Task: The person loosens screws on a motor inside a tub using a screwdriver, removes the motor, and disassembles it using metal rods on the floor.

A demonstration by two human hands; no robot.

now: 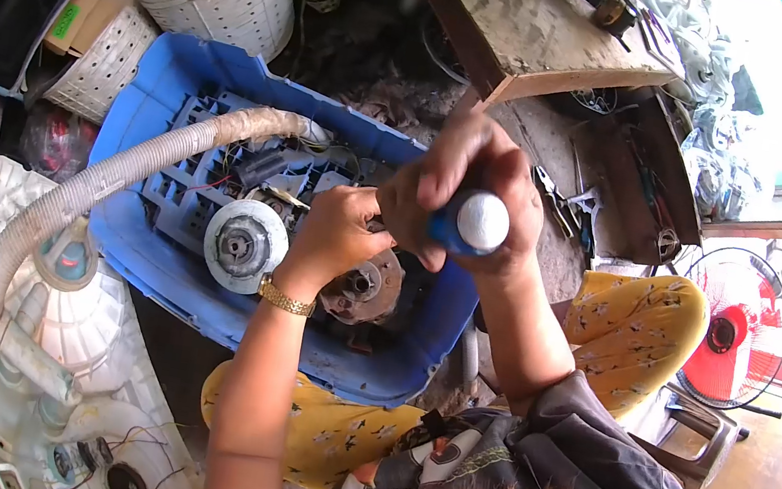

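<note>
The right hand (466, 180) is wrapped tight around a screwdriver (470, 222); its fingers are curled and pressed together on the blue handle, and the white end of the handle points up at the camera. The tip goes down toward the motor (366, 289) – I cannot see where it lands; the hands hide it. The left hand (338, 229) rests on the motor just beside the screwdriver, fingers bent and close together; I cannot tell if they pinch anything. A gold watch (286, 299) sits on that wrist. The motor lies in a blue base (184, 72) turned bottom up – a grey pulley (244, 245) is next to it; a ribbed hose (107, 182) bends across the base to a white lid (64, 337) on the left.
</note>
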